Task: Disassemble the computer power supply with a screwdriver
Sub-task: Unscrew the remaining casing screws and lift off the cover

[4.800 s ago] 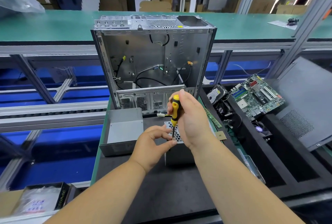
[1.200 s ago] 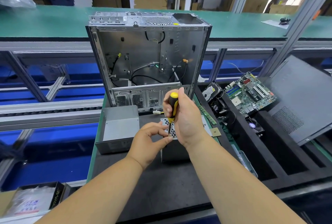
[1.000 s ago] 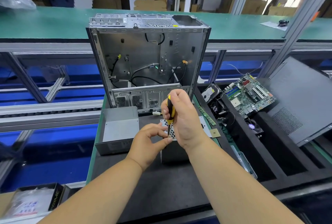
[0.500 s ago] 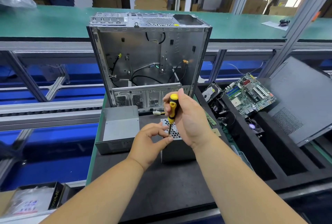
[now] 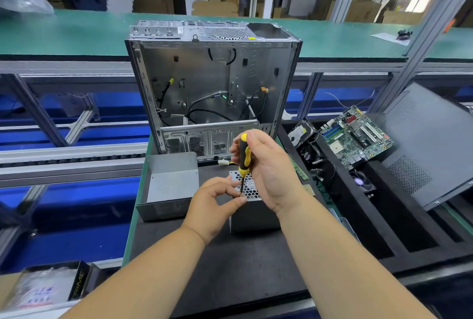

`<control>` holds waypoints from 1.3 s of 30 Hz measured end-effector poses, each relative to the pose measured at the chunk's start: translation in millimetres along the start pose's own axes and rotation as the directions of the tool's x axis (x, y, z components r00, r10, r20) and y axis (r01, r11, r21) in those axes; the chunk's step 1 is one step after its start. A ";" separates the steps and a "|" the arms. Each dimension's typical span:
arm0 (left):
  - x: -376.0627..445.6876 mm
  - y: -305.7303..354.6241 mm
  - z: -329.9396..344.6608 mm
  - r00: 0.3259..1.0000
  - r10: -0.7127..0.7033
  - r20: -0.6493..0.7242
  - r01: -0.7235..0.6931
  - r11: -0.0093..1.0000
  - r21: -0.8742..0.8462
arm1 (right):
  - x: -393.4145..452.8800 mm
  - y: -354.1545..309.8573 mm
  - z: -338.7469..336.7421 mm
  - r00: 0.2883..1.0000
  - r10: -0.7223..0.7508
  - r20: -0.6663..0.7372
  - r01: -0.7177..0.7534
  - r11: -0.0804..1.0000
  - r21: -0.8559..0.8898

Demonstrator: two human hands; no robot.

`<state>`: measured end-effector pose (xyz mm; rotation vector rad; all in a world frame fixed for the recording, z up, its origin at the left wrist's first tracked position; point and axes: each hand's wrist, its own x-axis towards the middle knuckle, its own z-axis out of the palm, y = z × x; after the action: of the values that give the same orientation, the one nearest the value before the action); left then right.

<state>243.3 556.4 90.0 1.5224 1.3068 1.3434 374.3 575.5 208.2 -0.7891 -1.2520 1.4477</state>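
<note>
The grey power supply (image 5: 252,217) stands on the black mat, its honeycomb grille facing up. My right hand (image 5: 270,167) grips a yellow and black screwdriver (image 5: 243,157) held upright, tip down at the near left corner of the grille. My left hand (image 5: 212,203) pinches the lower shaft of the screwdriver between thumb and fingers, right at the grille edge. The screw itself is hidden by my fingers. A removed grey metal cover (image 5: 170,187) lies to the left of the unit.
An open, stripped computer case (image 5: 212,83) stands upright just behind the power supply. To the right, black foam bins hold a motherboard (image 5: 355,137), a hard drive (image 5: 299,133), fans and a dark side panel (image 5: 430,144). A cardboard box (image 5: 41,290) sits at the lower left.
My right hand has turned on the screwdriver handle, fingers shifting round it, while my left hand stays at the shaft. The power supply has not moved.
</note>
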 end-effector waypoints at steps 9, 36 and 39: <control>0.2 -1.2 -2.1 1.000 -0.009 0.017 0.009 1.000 0.009 | -0.4 2.3 6.8 1.000 0.011 -0.009 -0.010 0.994 0.106; 0.1 -2.5 -1.1 1.000 -0.004 0.016 0.004 1.000 -0.012 | 0.8 4.6 11.2 0.998 -0.045 -0.041 0.045 0.999 0.010; 0.1 -2.1 -1.7 1.000 -0.020 0.021 0.019 1.000 0.014 | -0.6 2.3 7.0 0.999 -0.032 -0.032 0.034 0.999 0.038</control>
<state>241.2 556.8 88.4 1.5251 1.3170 1.3055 367.3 573.1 207.6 -0.7593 -1.2045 1.4237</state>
